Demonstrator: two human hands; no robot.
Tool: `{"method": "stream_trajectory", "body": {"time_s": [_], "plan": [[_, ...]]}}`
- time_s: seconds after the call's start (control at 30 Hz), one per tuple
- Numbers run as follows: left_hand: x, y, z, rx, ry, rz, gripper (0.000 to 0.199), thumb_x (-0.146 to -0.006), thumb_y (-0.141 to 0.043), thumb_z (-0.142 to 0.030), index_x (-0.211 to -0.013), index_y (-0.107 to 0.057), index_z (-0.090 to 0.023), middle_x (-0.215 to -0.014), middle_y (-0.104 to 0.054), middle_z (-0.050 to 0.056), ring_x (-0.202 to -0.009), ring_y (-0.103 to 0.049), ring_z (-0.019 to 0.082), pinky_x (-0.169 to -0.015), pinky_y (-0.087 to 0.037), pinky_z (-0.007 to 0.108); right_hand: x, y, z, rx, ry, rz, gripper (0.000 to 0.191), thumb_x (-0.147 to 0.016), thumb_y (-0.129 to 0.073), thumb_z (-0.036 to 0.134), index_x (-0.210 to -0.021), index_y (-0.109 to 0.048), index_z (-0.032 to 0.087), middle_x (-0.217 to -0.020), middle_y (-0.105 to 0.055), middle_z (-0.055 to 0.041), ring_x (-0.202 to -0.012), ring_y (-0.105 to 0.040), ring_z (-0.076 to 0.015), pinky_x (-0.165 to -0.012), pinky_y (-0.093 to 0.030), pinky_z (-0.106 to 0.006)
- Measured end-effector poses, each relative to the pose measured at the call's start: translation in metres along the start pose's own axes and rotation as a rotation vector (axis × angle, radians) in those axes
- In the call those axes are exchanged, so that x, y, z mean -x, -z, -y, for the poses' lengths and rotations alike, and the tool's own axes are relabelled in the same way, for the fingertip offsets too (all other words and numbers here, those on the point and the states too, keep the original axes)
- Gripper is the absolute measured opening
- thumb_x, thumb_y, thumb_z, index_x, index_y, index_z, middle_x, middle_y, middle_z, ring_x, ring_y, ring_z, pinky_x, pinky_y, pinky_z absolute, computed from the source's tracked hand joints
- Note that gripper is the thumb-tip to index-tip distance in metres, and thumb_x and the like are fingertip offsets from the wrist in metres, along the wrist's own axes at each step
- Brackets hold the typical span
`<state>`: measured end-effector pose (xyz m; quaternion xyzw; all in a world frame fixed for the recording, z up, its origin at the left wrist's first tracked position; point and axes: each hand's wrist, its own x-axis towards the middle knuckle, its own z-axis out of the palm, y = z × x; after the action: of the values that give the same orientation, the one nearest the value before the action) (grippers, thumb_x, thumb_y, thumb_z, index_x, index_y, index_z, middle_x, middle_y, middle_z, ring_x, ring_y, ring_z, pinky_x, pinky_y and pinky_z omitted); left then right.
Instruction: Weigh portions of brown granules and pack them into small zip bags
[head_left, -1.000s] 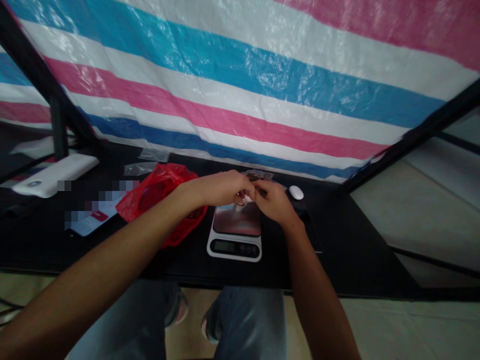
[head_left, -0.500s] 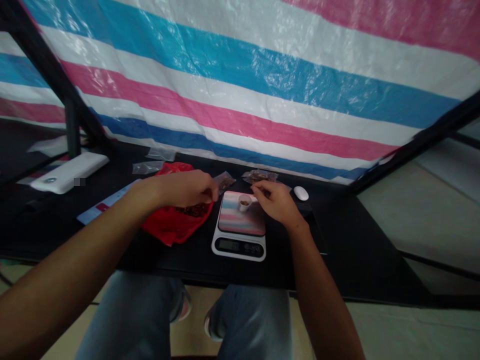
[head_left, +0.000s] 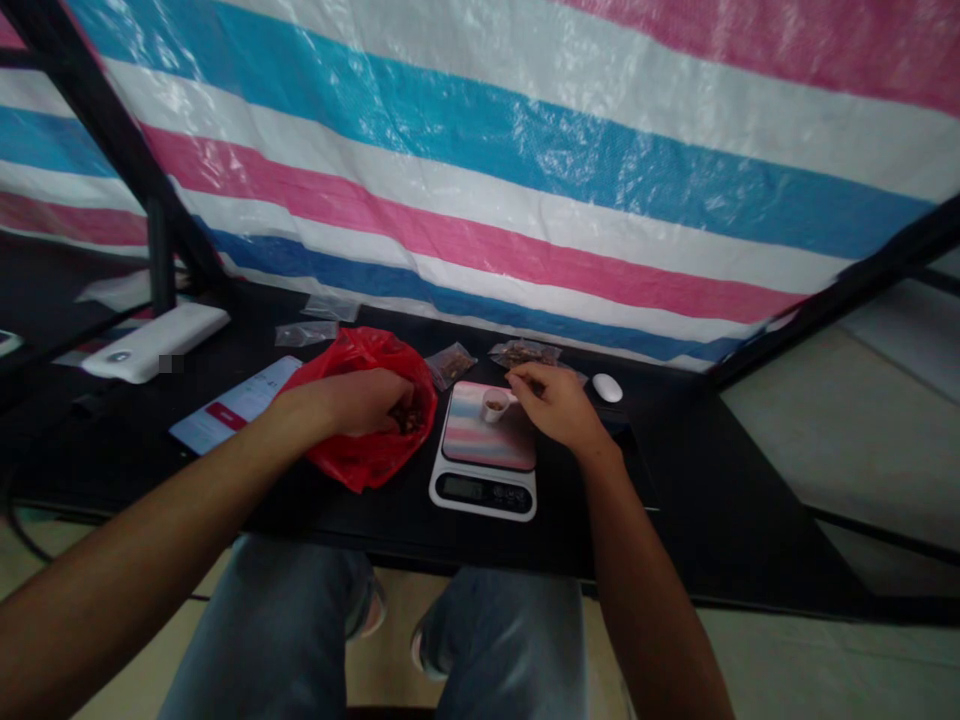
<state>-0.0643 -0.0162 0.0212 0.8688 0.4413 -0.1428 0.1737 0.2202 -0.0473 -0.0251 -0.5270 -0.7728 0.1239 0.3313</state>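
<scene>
My left hand reaches into an open red plastic bag of small dark brown pieces; its fingertips are down among them and hidden. A white kitchen scale stands to the right of the bag, and a small white cup with a few brown bits in it rests on its striped top. My right hand is just right of the cup, thumb and forefinger closed in a pinch. Whether it grips part of the cup or something tiny, I cannot make out.
Small clear bags of brown pieces, one behind the scale and others further right, lie near a white mouse. To the left are a phone, a white power bank and flat clear bags. A striped sheet hangs behind.
My left hand has gone from above the red bag's right edge down into its contents. My right hand stays by the cup. The whole view has shifted slightly.
</scene>
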Motion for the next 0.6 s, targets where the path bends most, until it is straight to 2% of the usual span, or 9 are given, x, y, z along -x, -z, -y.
{"method": "stream_trajectory", "body": {"time_s": [0.23, 0.33, 0.47, 0.6], "plan": [[-0.011, -0.003, 0.014, 0.028, -0.089, 0.009, 0.023, -0.091, -0.068, -0.011, -0.112, -0.077, -0.016, -0.116, -0.079, 0.008, -0.102, -0.072, 0.019, -0.087, -0.046, 0.023, 0.000, 0.001, 0.000, -0.019, -0.013, 0.001, 0.021, -0.097, -0.057, 0.022, -0.086, -0.075, 0.019, -0.087, -0.079, -0.0049, -0.080, -0.070, -0.0205, -0.071, -0.045, -0.030], [-0.011, 0.001, 0.018, 0.038, -0.113, -0.002, 0.023, -0.090, -0.069, -0.010, -0.110, -0.079, -0.016, -0.111, -0.081, 0.006, -0.099, -0.072, 0.018, -0.087, -0.046, 0.022, 0.000, 0.001, 0.000, -0.013, -0.014, 0.002, 0.021, -0.097, -0.057, 0.021, -0.087, -0.076, 0.019, -0.090, -0.080, -0.0055, -0.081, -0.070, -0.0205, -0.071, -0.045, -0.030], [-0.007, 0.008, 0.021, 0.079, -0.182, -0.060, 0.028, -0.090, -0.060, -0.003, -0.103, -0.080, -0.017, -0.102, -0.082, 0.004, -0.092, -0.073, 0.016, -0.085, -0.047, 0.021, 0.000, 0.001, -0.001, 0.000, -0.008, 0.006, 0.022, -0.097, -0.057, 0.021, -0.086, -0.076, 0.020, -0.090, -0.080, -0.0054, -0.080, -0.070, -0.0204, -0.070, -0.045, -0.030], [-0.012, 0.006, 0.027, 0.069, -0.211, -0.057, 0.026, -0.087, -0.062, -0.006, -0.098, -0.082, -0.017, -0.100, -0.082, 0.008, -0.090, -0.074, 0.020, -0.083, -0.049, 0.025, 0.000, 0.001, 0.000, 0.001, -0.007, 0.009, 0.021, -0.097, -0.057, 0.021, -0.086, -0.076, 0.020, -0.090, -0.080, -0.0052, -0.080, -0.070, -0.0207, -0.071, -0.046, -0.030]]}}
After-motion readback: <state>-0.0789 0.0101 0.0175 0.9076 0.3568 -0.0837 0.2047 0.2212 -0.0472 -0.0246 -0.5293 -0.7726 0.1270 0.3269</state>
